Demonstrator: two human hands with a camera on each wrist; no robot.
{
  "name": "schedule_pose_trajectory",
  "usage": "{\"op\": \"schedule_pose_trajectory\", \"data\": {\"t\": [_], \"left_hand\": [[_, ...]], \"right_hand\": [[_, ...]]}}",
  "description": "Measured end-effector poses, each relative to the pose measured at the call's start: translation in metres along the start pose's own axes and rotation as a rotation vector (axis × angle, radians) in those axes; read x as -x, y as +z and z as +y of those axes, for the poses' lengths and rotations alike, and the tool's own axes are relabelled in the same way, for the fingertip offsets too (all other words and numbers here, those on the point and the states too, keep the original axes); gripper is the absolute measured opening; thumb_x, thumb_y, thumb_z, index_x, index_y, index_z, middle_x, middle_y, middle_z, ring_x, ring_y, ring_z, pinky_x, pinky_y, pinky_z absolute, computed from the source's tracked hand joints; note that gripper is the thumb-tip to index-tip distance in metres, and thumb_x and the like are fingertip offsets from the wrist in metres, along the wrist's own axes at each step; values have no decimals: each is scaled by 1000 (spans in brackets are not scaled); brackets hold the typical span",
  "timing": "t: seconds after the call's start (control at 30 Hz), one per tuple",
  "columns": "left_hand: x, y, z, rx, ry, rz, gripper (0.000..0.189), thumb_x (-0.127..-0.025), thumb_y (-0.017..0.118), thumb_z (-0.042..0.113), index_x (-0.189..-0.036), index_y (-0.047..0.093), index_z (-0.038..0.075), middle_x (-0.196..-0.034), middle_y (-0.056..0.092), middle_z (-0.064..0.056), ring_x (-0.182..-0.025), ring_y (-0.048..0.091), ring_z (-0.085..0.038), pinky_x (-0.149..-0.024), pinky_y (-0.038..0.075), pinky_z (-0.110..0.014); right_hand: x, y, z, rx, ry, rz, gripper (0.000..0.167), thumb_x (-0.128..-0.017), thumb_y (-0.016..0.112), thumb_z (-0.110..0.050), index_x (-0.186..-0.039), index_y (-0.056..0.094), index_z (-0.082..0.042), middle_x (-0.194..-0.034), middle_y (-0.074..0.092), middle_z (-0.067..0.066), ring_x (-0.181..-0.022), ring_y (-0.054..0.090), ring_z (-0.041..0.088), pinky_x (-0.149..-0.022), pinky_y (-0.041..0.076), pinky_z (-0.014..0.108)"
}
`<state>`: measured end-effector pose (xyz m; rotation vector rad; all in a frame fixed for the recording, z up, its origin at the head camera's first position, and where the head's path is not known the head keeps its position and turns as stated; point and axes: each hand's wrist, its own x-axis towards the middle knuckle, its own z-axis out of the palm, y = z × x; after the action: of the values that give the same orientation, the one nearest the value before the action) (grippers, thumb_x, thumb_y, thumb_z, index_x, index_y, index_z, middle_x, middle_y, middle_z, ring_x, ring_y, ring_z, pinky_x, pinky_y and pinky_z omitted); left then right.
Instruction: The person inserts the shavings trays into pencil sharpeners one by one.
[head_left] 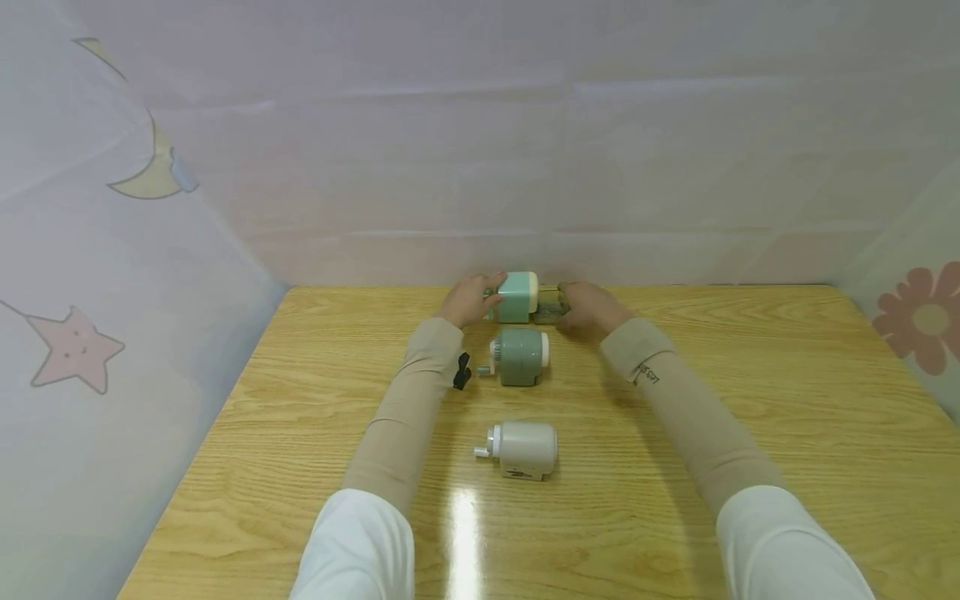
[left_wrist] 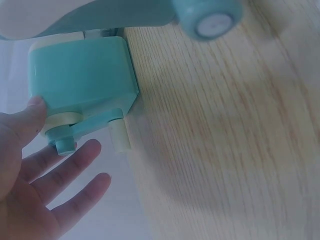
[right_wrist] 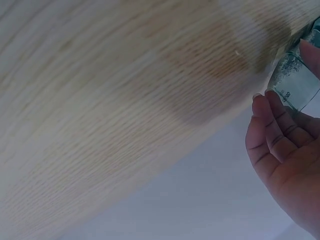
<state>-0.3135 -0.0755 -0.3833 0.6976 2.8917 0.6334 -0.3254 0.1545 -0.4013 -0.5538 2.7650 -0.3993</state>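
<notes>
A teal crank pencil sharpener with a cream end stands at the back of the table. My left hand holds its crank end; in the left wrist view the thumb touches the body and the other fingers spread behind the crank. My right hand pinches the clear shavings drawer, which sticks out of the sharpener's right side. Dark shavings show inside the drawer in the right wrist view, where part of it is cut off by the frame edge.
Nearer me stand a dark green crank pencil sharpener and a light grey one, their cranks to the left. A small black bow is beside my left forearm. A pale fabric wall rises behind the wooden table.
</notes>
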Motion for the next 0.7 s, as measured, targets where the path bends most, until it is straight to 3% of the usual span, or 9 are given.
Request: {"op": "schedule_pose_trajectory", "data": {"t": [0.7], "left_hand": [[4,-3,3,11,2,-1,51,-94,51,23,-141,34,14,-143,35,-2,-125,40,-23,-102,34,-34]], "right_hand": [[-3,6,-3,-6,-47,9,71,-84,64,-20,-134,27,16,-132,37,33,-121,37,44,-101,31,51]]}}
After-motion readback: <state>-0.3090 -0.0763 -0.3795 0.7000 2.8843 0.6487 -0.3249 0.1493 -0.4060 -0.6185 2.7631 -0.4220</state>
